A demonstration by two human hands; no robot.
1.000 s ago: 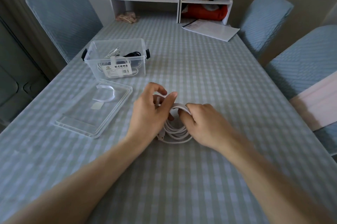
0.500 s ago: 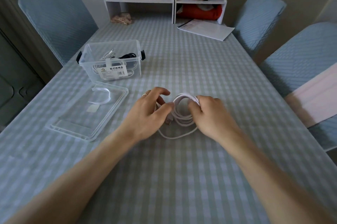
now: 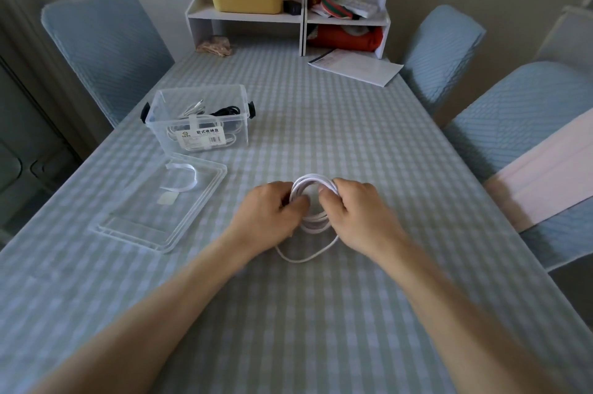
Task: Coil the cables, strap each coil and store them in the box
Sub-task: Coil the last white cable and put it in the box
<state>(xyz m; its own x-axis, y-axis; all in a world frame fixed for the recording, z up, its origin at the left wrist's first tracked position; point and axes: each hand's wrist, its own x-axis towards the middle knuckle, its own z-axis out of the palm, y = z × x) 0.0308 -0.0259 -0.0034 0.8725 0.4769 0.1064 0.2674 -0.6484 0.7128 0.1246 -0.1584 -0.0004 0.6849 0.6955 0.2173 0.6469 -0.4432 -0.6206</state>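
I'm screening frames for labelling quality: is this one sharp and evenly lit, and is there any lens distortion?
Head view: white cable and both hands, left hand and right hand, read sharp; light is soft and dim, shadows faint; wide-angle bending shows at the chairs and table edges.

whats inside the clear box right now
The clear box holds coiled white cables and a black cable. Its front label covers part of them, so the exact number of coils cannot be told.
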